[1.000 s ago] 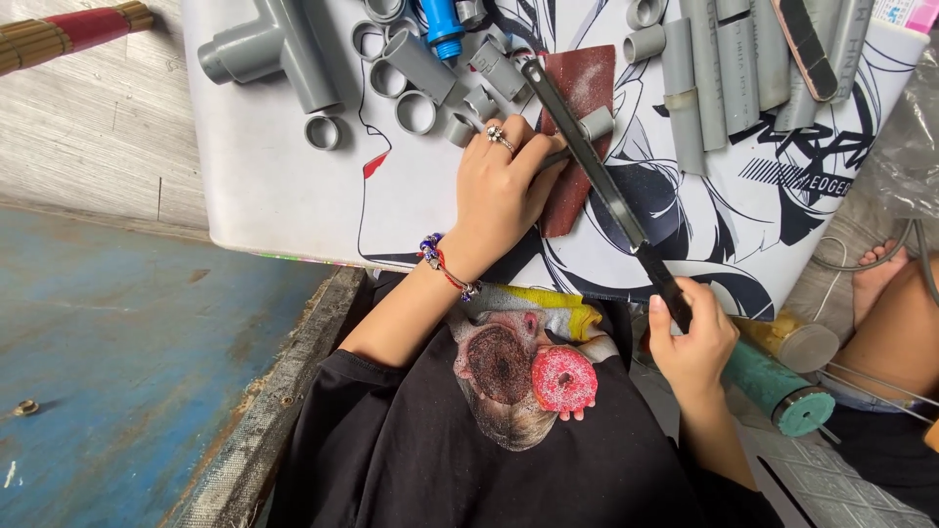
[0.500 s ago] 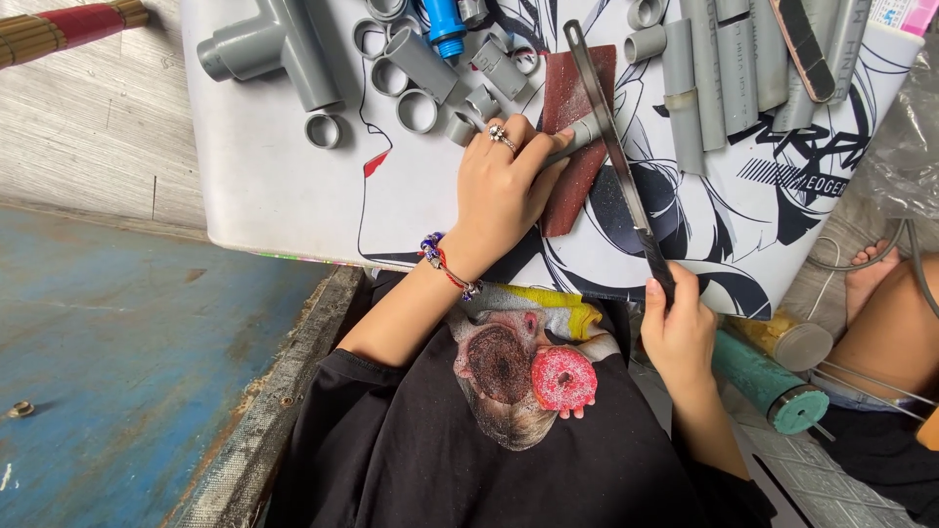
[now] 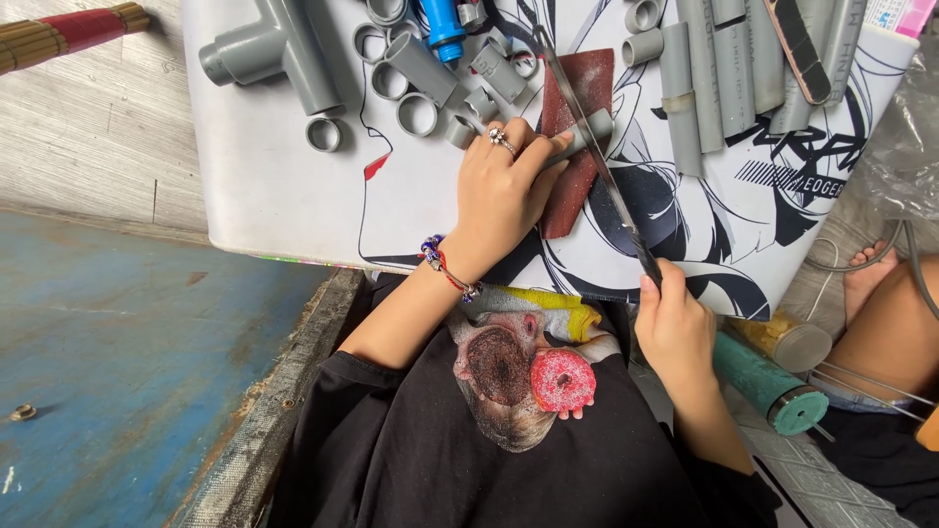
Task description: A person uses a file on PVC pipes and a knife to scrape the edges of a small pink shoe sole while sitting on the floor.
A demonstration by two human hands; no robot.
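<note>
My left hand [image 3: 504,191], with a ring and a beaded bracelet, presses a short grey pipe piece [image 3: 590,131] down on a reddish-brown sandpaper sheet [image 3: 565,210]. My right hand [image 3: 675,323] grips the near end of a long thin saw blade [image 3: 599,168]. The blade runs diagonally away from me and lies across the pipe piece just beyond my left fingertips. Both rest on a white board with black printed artwork [image 3: 284,205] that sits over my lap.
Grey pipe fittings cover the far board: a T-piece [image 3: 269,49], several cut rings [image 3: 323,134], long tubes [image 3: 699,78], and a blue part [image 3: 442,22]. A teal cylinder [image 3: 768,381] lies by my right knee. Another person's bare foot [image 3: 871,279] is at the right. A blue floor [image 3: 117,342] is on the left.
My right hand has moved up toward the board's edge and pushed the blade farther away across the pipe piece. My left hand has stayed pressed on the pipe.
</note>
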